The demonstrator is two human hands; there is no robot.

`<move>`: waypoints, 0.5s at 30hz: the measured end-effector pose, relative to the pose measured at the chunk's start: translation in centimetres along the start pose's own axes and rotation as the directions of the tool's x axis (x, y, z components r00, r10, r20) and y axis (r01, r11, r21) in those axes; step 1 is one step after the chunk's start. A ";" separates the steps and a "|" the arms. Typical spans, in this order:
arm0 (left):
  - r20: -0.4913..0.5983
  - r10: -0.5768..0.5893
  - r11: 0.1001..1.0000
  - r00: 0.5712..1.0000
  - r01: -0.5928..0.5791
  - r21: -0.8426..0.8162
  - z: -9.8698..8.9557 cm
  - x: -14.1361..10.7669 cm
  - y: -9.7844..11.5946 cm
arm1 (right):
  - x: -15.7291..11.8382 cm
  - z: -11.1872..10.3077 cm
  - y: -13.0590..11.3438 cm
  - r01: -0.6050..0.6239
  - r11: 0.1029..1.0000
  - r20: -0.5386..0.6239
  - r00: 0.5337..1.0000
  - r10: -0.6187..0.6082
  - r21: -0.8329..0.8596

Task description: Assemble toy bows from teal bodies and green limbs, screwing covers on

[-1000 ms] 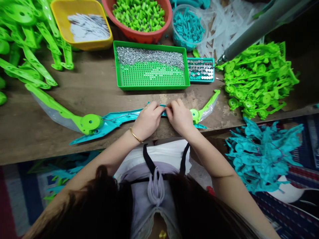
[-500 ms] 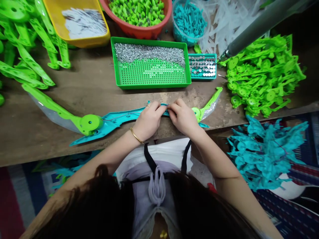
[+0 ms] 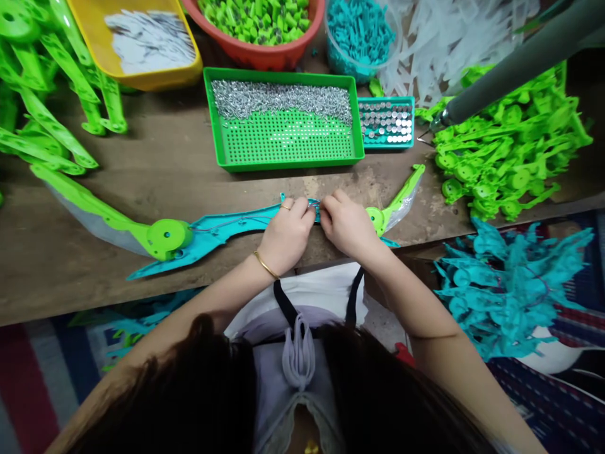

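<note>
A toy bow point(image 3: 227, 225) lies across the table, its blue middle body joined to green arms with clear grey edging at both ends. A thin wire runs along the blue body. My left hand point(image 3: 287, 232) is closed over the bow's middle, thumb and fingers bunched at the body. Just to its right, my right hand point(image 3: 347, 224) is closed too, its fingers curled down on the same part. Between them a small bit of wiring shows, but the fingertips and whatever small piece they pinch are hidden.
Behind the bow sit a green tray point(image 3: 288, 168) of screws and a teal tray point(image 3: 411, 123) of small round metal discs. A yellow bin point(image 3: 155, 81), red bowl point(image 3: 265, 60) and clear tub point(image 3: 331, 60) hold parts. A hanging screwdriver point(image 3: 496, 82) slants over green parts point(image 3: 510, 151); blue parts point(image 3: 510, 284) lie lower right.
My left hand has shifted slightly right and its fingers have drawn down a little, showing more of the wiring between the hands. The right hand stays about where it was.
</note>
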State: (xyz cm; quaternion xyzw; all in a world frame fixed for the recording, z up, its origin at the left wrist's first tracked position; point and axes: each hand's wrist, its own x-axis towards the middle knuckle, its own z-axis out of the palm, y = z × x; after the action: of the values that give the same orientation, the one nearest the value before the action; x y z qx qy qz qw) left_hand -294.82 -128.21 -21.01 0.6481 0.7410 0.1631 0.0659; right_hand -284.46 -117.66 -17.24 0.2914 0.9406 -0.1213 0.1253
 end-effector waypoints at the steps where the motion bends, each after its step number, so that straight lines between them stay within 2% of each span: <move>1: 0.008 0.002 1.000 1.000 -0.002 0.009 0.0 0.0 0.1 | 0.1 -0.1 -0.1 0.000 1.000 0.017 1.000 0.001 -0.011; 4: 0.024 0.008 1.000 1.000 -0.008 0.018 0.0 0.1 0.2 | 0.4 -0.3 -0.4 -0.016 0.999 0.043 0.999 0.018 -0.036; 7: 0.009 0.028 0.998 1.000 -0.028 0.061 0.1 0.0 0.2 | 0.1 -0.2 -0.5 -0.048 0.998 0.019 0.999 0.049 -0.029; 12: -0.078 0.033 0.996 0.996 -0.027 0.080 0.6 -0.3 -0.2 | -1.9 1.2 -0.1 -0.026 0.992 -0.165 0.985 0.047 0.125; 15: -0.111 0.034 0.999 0.993 -0.032 0.023 0.7 -0.4 -0.4 | -3.5 2.4 0.5 0.036 0.994 -0.275 0.961 -0.006 0.104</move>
State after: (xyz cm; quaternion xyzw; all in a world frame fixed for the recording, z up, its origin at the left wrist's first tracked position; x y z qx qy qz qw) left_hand -294.90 -128.52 -21.79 0.6508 0.7343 0.1923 0.0148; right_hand -280.94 -119.80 -18.52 0.3018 0.9439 -0.1319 -0.0235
